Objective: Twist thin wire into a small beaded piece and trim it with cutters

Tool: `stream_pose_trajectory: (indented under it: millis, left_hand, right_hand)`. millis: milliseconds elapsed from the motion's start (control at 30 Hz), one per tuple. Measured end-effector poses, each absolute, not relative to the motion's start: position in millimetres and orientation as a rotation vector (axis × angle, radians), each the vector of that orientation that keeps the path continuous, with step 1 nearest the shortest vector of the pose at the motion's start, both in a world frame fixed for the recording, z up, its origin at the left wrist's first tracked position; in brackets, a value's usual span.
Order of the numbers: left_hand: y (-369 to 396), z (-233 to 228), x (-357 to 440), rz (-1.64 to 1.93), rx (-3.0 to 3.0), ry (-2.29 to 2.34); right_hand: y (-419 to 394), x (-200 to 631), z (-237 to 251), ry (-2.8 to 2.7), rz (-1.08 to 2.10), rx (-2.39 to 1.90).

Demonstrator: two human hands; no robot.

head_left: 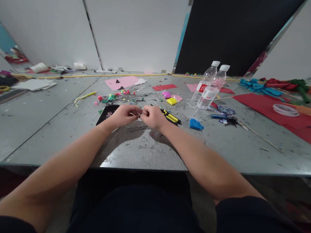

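Centrally, fingers of L hand (123, 115) & R hand (154, 117) pinch a small shiny piece (139, 116) (ID unclear) just R of the black card (106, 114), best done w/ one grip steady, the other working; yellow-handled tool (171, 116) farther R of card.

The lone view looks out from head height, facing forward and steeply down over the lap (140, 206) and forearms (72, 160), with the hands (153, 117) close by near mid-frame and the worktop (41, 103) running back to upright panels (139, 28).
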State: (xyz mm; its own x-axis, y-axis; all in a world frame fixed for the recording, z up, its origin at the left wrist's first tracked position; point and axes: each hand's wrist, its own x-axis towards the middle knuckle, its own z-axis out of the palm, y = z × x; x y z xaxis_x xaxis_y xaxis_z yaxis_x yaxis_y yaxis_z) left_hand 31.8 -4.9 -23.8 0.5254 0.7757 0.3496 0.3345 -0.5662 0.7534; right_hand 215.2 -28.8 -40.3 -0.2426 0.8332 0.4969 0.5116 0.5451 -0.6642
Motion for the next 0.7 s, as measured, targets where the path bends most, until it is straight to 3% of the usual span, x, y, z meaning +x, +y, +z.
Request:
stream_pose_trajectory:
  millis: [133,400,700]
  left_hand:
    - [-4.2,-25.9,32.6,0.862,2.086,0.873]
    - [-3.7,-23.4,32.2,1.001,1.763,0.993]
    - [-7.8,-17.7,35.6,1.056,1.547,1.069]
  right_hand:
    - [-26.8,215.7,-42.2,-1.795,0.607,-1.036]
    - [-20.9,215.8,-44.2,-1.452,1.316,-0.905]
    - [-16.4,215.0,-50.1,-1.349,1.274,-0.900]
